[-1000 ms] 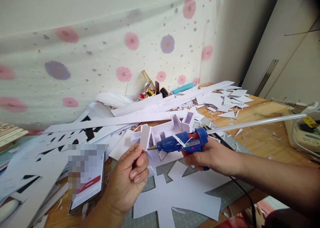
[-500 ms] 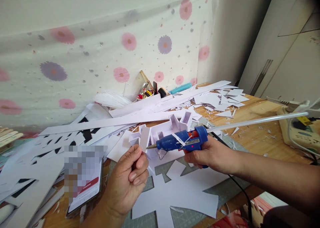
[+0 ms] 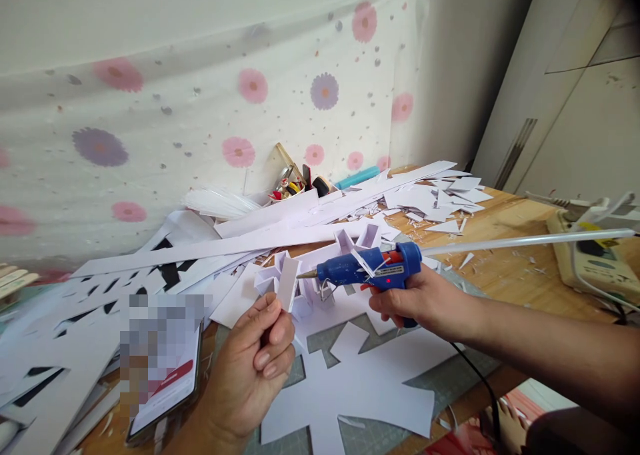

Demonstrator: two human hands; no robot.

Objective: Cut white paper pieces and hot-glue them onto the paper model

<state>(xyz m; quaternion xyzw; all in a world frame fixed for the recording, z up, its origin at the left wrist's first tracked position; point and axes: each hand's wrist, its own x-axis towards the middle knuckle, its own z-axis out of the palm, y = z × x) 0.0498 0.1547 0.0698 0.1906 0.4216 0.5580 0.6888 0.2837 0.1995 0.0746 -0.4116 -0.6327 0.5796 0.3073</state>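
Observation:
My left hand pinches a small white foam board strip upright between thumb and fingers. My right hand is wrapped round the handle of a blue hot glue gun, with a long clear glue stick poking out of its back. The gun's metal nozzle points left at the strip's right edge, close to its upper part; I cannot tell whether they touch. Behind the gun stands a white board structure with small folded walls, partly hidden. Below lies a large white cut-out board on a green cutting mat.
A phone lies left of my left hand. White cut boards cover the left side. Scraps and a tool container are at the back. A power strip sits right; the gun's black cord hangs over the front edge.
The glue gun's nozzle has moved up along the strip's right edge, from near my left fingertips to higher up. My left hand still holds the strip. The view has shifted slightly.

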